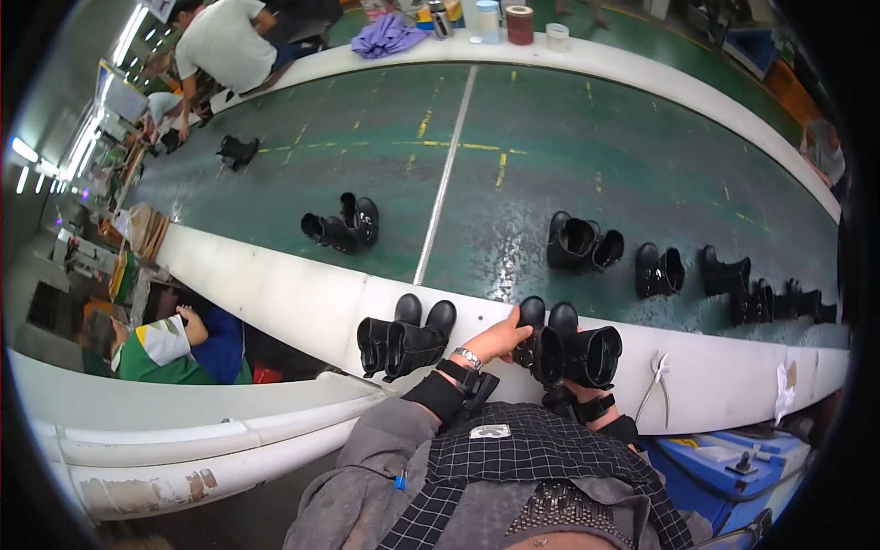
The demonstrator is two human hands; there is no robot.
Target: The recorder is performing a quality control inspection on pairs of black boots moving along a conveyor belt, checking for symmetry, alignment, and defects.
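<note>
A pair of short black boots stands before me on the white ledge, toes pointing away. My left hand (498,337) is closed on the side of the left boot (539,348), thumb near its toe. Beneath the open shaft of the right boot (587,353) is my right hand (584,394); that boot hides its fingers, so its grip does not show. To the left, another pair of black boots (412,339) rests on the same ledge, untouched.
Beyond the white ledge (284,289) runs a green conveyor belt (385,137) carrying several black boots (660,270). Pliers (654,390) lie at right, near a blue cart (733,472). Across are a purple cloth (387,37) and tape rolls (520,25). People work at left.
</note>
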